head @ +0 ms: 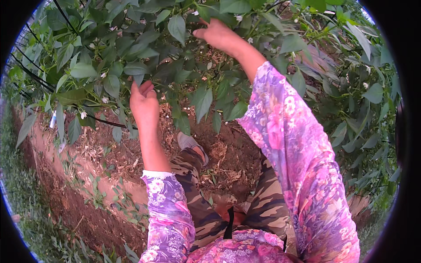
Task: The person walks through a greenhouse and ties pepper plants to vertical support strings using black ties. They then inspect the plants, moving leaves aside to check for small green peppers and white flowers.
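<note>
Leafy pepper plants (pixel 177 69) with small white flowers fill the space before me. At the lower left edge of the foliage is my left hand (pixel 144 102), palm partly turned up and fingers loosely bent apart. A drooping leaf (pixel 138 78) hangs against its fingertips, and no firm grip on it shows. Farther up, my right hand (pixel 217 34) reaches into the upper leaves with thumb and forefinger spread. Leaves cover some of its fingertips; I see nothing held in it. A white flower (pixel 238 18) shows just right of this hand.
Dark cords or thin hoses (pixel 36 77) slant through the plants at left, and a black pipe (pixel 107 122) runs below the leaves. Dry litter lies on the soil (pixel 230 154) around my shoe (pixel 190 143). A white and blue object (pixel 53 120) is half hidden at left.
</note>
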Demonstrator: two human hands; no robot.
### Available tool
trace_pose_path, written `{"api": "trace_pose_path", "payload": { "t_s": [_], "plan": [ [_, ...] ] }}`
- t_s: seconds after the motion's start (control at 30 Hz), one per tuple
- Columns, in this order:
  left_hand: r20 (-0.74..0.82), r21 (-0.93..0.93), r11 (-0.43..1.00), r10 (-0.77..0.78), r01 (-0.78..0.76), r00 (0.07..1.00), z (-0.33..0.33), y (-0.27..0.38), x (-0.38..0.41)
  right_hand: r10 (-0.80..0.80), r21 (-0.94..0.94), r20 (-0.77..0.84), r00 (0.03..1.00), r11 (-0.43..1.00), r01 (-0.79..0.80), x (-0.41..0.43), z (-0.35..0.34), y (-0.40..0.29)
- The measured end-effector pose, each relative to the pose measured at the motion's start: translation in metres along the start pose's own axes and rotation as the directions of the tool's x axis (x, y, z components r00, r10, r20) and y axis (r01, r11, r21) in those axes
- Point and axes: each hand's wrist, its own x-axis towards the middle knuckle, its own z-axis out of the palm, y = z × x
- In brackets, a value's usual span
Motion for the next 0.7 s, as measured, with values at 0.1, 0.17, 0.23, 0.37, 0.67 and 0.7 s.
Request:
{"api": "trace_pose_path", "payload": {
  "t_s": [0.1,0.17,0.23,0.37,0.67,0.7],
  "plan": [
    [0.01,-0.081,0.996,-0.032,0.033,0.999,0.004,-0.005,0.012,-0.027,0.088,-0.148,0.989,0.995,0.04,0.025,-0.012,0.056],
    [-0.017,-0.119,0.991,-0.067,0.064,0.998,-0.002,-0.007,0.016,0.048,0.148,-0.009,0.999,0.988,-0.046,0.025,-0.02,0.049],
    [-0.023,-0.156,0.984,-0.093,0.088,0.995,-0.006,0.001,0.016,0.092,0.203,0.051,0.994,0.974,-0.1,0.007,-0.025,0.034],
    [0.0,-0.125,0.988,-0.097,0.096,0.995,-0.01,0.003,0.015,-0.123,0.24,0.014,0.992,0.964,0.116,-0.008,-0.016,0.024],
    [0.013,-0.095,0.994,-0.043,0.044,0.999,-0.011,0.0,0.013,-0.092,0.597,0.206,0.974,0.8,-0.05,-0.063,-0.015,-0.009],
    [0.028,-0.041,0.999,-0.016,0.017,0.999,-0.014,-0.001,0.013,-0.109,0.61,0.253,0.961,0.789,-0.071,-0.069,-0.014,-0.013]
  ]
}}
